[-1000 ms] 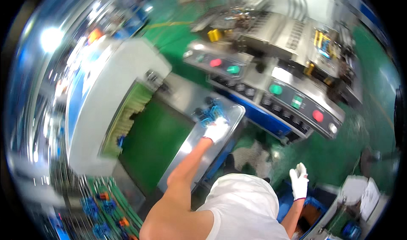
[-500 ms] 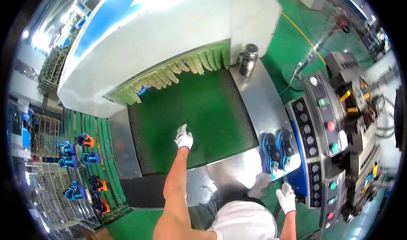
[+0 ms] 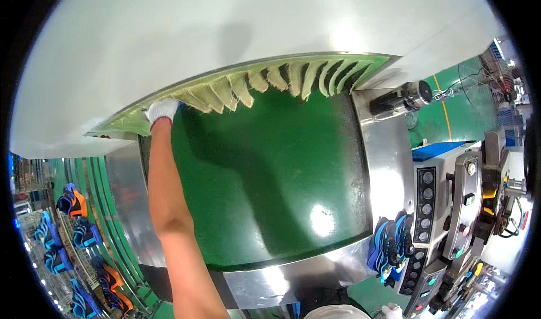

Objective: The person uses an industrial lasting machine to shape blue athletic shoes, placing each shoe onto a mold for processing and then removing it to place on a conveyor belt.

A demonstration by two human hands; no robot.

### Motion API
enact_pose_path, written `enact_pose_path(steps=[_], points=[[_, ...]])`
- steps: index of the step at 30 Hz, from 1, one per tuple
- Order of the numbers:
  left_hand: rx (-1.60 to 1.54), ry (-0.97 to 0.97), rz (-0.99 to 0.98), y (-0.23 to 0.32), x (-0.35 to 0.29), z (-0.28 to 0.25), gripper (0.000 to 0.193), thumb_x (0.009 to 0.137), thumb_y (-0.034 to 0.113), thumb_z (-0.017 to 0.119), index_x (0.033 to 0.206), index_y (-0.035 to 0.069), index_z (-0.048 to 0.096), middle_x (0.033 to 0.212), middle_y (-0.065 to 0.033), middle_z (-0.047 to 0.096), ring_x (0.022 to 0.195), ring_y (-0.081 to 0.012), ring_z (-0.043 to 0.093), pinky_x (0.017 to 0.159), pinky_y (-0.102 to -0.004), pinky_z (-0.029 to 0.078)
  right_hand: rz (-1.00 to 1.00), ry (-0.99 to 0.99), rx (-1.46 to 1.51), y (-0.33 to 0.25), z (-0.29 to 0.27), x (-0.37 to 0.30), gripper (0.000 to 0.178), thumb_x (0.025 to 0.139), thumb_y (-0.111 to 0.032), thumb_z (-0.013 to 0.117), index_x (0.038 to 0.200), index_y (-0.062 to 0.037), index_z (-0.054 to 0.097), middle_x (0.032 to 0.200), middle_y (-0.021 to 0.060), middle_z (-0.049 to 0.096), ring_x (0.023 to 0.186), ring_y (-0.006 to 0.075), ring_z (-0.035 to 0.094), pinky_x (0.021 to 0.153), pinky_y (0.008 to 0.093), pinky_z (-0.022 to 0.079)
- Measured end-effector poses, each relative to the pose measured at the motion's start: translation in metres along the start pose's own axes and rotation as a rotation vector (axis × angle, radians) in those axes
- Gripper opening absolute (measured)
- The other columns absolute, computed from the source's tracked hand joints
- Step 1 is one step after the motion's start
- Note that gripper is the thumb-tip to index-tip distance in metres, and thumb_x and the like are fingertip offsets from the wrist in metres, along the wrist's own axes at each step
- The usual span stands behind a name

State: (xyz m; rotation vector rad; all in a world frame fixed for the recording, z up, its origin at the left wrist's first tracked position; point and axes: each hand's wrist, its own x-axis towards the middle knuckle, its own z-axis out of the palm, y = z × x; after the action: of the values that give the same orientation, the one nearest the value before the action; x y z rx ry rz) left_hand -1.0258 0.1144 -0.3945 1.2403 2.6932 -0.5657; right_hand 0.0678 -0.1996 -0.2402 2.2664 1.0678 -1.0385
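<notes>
Shoes [image 3: 384,246], blue-black, already sit lower right; upper left, white-gloved left hand [image 3: 162,112], grip untellable, seems mid-reach at pale-green fabric strips [image 3: 240,88].

You are standing on a factory floor, apparently for footwear. Evidence: a large pale machine housing [image 3: 253,20] across the top of your frame, a fringed curtain [image 3: 241,89] over its green bed [image 3: 304,167], a push-button control panel [image 3: 463,215] at right, blue sports shoes [image 3: 385,244] at lower right, more shoes [image 3: 85,234] at lower left.
</notes>
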Motion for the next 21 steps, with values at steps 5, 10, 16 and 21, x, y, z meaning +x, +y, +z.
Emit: enact_pose_path(steps=[5, 10, 16, 21], points=[[0.001, 0.368, -0.053, 0.001, -0.022, 0.038, 0.028, 0.088, 0.03, 0.062, 0.094, 0.009, 0.079, 0.092, -0.0161, 0.075, 0.092, -0.0359, 0.071, 0.091, -0.0517, 0.053, -0.131, 0.023, 0.023, -0.035, 0.002, 0.012, 0.049, 0.093, -0.027, 0.076, 0.13, 0.0033, 0.065, 0.117, 0.0149, 0.071, 0.104, 0.0236, 0.066, 0.092, 0.0378, 0.053], [-0.459, 0.633, -0.079, 0.047, -0.134, 0.015, 0.042, 0.104, 0.04, 0.051, 0.134, 0.012, 0.062, 0.126, -0.0218, 0.067, 0.097, -0.0406, 0.069, 0.09, -0.0525, 0.054, -0.325, -0.09, 0.335, -0.098, 0.01, 0.04, 0.053, 0.086, -0.022, 0.078, 0.126, 0.007, 0.061, 0.113, 0.0185, 0.073, 0.107, 0.0275, 0.071, 0.086, 0.0361, 0.058], [-0.85, 0.518, 0.176, 0.108, -0.336, 0.025, 0.021, 0.095, 0.018, 0.065, 0.114, 0.009, 0.062, 0.113, -0.0171, 0.063, 0.104, -0.0388, 0.064, 0.088, -0.048, 0.051, -0.455, 0.006, -0.08, -0.168, -0.011, -0.041, 0.058, 0.089, -0.03, 0.076, 0.131, 0.0061, 0.059, 0.12, 0.0192, 0.071, 0.112, 0.0252, 0.069, 0.096, 0.0341, 0.053], [-0.942, 0.308, 0.451, 0.17, -0.449, -0.012, 0.02, 0.09, 0.018, 0.068, 0.109, 0.009, 0.068, 0.111, -0.0167, 0.067, 0.103, -0.0358, 0.066, 0.089, -0.046, 0.053, -0.691, -0.186, 0.358, -0.184, -0.005, -0.074, 0.074, 0.088, -0.03, 0.079, 0.142, 0.0101, 0.048, 0.133, 0.0218, 0.066, 0.125, 0.0265, 0.065, 0.106, 0.0347, 0.05]])
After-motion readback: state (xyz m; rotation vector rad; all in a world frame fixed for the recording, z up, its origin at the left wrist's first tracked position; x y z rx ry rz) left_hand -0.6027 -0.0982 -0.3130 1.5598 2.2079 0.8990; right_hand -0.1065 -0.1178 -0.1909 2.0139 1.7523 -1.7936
